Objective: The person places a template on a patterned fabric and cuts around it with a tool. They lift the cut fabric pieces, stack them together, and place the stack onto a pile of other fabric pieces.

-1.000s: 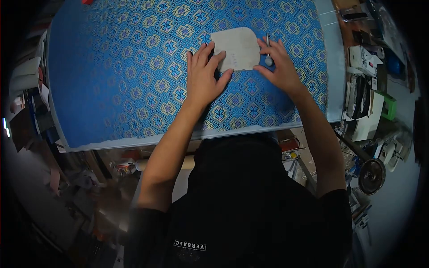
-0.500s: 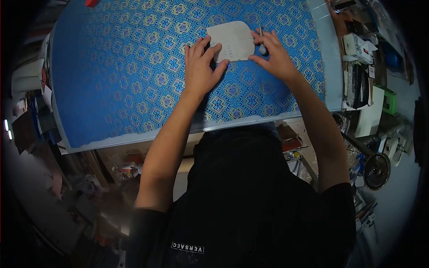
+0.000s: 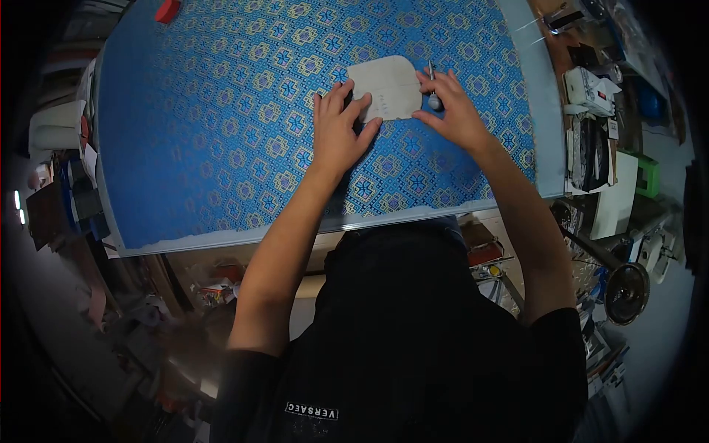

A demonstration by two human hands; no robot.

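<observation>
A pale, round-cornered template [image 3: 395, 81] with small handwriting lies on blue patterned fabric [image 3: 251, 111]. My left hand [image 3: 340, 133] rests on the fabric with its fingers apart, the thumb and a fingertip touching the template's left and lower edges. At the template's right side is my right hand [image 3: 458, 114], its thumb and forefinger near the edge. A slim metal tool with a rounded grey end [image 3: 434, 102] stands out between the fingers of my right hand, which are bent around it.
A red object [image 3: 168, 10] sits at the fabric's far left. The table's pale border [image 3: 550, 148] runs along the right side. Beyond it are a white box [image 3: 588, 92], a green item [image 3: 648, 176] and a round metal dish [image 3: 626, 294].
The whole view has shifted, so the table and template appear lower in the frame. Both hands keep nearly the same place around the template.
</observation>
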